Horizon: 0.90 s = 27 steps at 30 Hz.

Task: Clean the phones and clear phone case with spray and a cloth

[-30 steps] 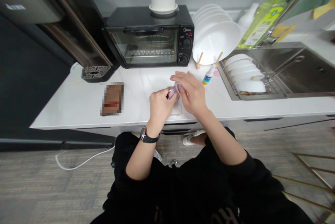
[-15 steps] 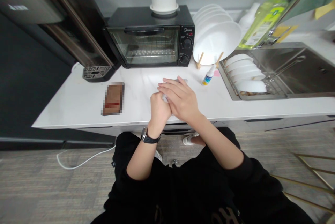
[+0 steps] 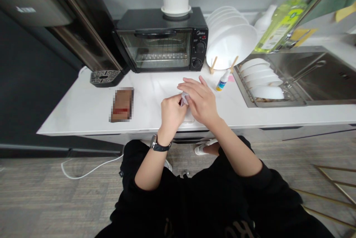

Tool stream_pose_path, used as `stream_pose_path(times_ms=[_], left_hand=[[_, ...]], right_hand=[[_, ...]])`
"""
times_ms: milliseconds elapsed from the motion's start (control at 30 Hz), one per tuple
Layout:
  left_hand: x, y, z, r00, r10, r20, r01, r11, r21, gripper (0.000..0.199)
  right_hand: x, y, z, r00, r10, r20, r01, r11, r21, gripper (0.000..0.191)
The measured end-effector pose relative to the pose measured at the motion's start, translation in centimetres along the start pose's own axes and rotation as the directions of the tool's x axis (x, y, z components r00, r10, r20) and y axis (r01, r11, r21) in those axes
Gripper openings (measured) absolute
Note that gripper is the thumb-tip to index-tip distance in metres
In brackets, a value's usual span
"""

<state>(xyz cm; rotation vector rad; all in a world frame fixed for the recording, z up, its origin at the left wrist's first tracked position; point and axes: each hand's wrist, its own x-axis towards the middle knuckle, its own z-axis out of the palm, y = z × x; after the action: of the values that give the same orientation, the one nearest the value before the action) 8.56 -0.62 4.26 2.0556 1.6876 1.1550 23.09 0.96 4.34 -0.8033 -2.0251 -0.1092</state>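
Note:
My left hand (image 3: 171,113), with a watch on its wrist, is closed around a small dark item whose shape is mostly hidden. A whitish, crumpled cloth or tissue (image 3: 185,98) shows between my two hands. My right hand (image 3: 204,101) pinches this whitish piece between thumb and palm, its other fingers stretched out to the left. Below the hands, a clear flat object (image 3: 189,116) lies near the counter's front edge, partly covered. A small spray bottle (image 3: 222,81) with a blue and yellow label stands to the right of my right hand.
A black toaster oven (image 3: 161,41) stands behind my hands, with white plates (image 3: 232,45) racked beside it. A blurred brown item (image 3: 121,104) lies left on the counter (image 3: 80,115). Bowls (image 3: 267,91) sit by the sink (image 3: 319,78) at right.
My right hand has moved slightly right and lifted off my left hand. More of the whitish piece, a dark item and the clear object below now show between and under them.

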Motion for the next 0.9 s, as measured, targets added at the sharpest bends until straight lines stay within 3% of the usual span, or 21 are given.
stream_pose_path(times_ms=[200,333,467,600,700,800,900], left_hand=[[0.0,-0.4,0.4,0.999,0.012,-0.046,-0.016,0.996,-0.088,0.045],[0.2,-0.5,0.4,0.998,-0.017,-0.057,0.013,0.997,-0.073,0.049],[0.2,-0.5,0.4,0.999,-0.006,-0.05,0.002,0.997,-0.077,0.049],[0.1,-0.4,0.3,0.999,-0.012,-0.043,0.009,0.998,-0.07,0.045],[0.0,-0.2,0.2,0.999,-0.009,-0.034,0.006,0.998,-0.067,0.041],[0.1,0.0,0.1,1.0,-0.008,-0.022,0.006,0.999,-0.048,0.033],[0.1,0.0,0.1,1.0,-0.024,-0.018,0.024,1.0,0.002,0.025]], right_hand=[[-0.7,2.9,-0.9,0.987,0.12,-0.111,-0.119,0.993,0.016,0.037],[-2.8,4.3,0.2,0.984,0.17,-0.06,-0.167,0.985,0.046,0.037],[-4.1,4.2,1.3,0.958,0.271,-0.087,-0.268,0.962,0.054,0.036],[-2.6,2.7,1.1,0.92,0.346,-0.182,-0.319,0.934,0.161,0.04],[-0.9,1.6,0.7,0.941,0.271,-0.203,-0.233,0.953,0.193,0.04],[0.1,0.7,0.6,0.99,0.079,-0.118,-0.063,0.989,0.131,0.036],[0.2,0.1,0.8,0.999,-0.028,-0.04,0.029,0.999,0.037,0.034]])
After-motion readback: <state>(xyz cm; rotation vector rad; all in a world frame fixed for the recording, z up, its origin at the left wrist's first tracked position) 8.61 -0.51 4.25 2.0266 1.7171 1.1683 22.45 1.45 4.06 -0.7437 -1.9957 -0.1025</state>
